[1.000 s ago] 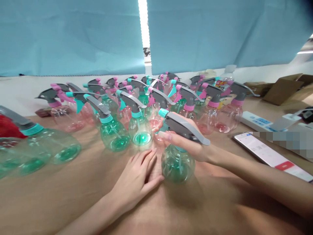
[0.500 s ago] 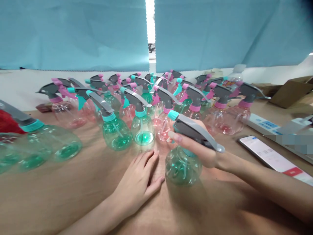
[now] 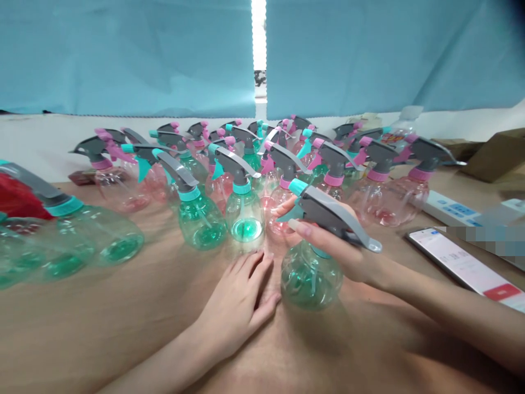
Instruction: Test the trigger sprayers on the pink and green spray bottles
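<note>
A green-tinted spray bottle with a grey trigger head and a turquoise nozzle stands upright in front of me. Around its neck is my right hand, the thumb on the near side and the fingertips showing past the trigger on the far side. To the left of this bottle my left hand lies flat on the wooden table, fingers stretched out, holding nothing. Just beyond its fingertips stands another green spray bottle, with a second green bottle beside it.
Several pink and green spray bottles crowd the back of the table. More green bottles stand at the left near something red. On the right lie a phone, a white power strip and a cardboard box.
The view has shifted slightly, so most things sit further right. The fingertips of my right hand have straightened and show more beyond the trigger. My left hand stays flat on the table.
</note>
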Available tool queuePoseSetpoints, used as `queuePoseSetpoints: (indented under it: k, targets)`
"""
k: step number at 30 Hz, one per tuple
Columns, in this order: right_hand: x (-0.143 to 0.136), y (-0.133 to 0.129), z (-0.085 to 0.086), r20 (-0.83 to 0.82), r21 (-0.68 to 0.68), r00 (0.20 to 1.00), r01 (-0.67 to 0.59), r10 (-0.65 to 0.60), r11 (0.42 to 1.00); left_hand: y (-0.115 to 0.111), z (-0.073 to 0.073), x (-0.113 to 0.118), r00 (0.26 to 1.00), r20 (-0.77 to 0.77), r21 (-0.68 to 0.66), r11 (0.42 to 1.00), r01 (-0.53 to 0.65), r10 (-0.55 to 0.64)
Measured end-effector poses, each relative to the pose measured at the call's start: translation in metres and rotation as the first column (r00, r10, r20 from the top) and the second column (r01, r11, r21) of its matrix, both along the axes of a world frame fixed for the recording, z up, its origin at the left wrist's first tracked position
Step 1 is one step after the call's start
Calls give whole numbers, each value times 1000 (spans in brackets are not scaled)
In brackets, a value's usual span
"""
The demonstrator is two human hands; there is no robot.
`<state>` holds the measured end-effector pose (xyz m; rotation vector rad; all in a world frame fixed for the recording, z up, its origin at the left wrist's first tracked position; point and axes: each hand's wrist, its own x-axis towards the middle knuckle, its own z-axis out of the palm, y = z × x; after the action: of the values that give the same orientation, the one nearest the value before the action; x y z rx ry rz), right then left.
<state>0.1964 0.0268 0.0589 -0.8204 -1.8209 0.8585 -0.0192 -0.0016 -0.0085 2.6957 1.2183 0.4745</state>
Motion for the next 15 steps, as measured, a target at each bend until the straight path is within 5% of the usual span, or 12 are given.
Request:
queuePoseSetpoints:
  k: [15]
  targets:
    - [1, 3, -1, -27, -57, 997, -68, 66, 996, 1, 1, 0, 1000, -2, -6, 1000, 15, -15]
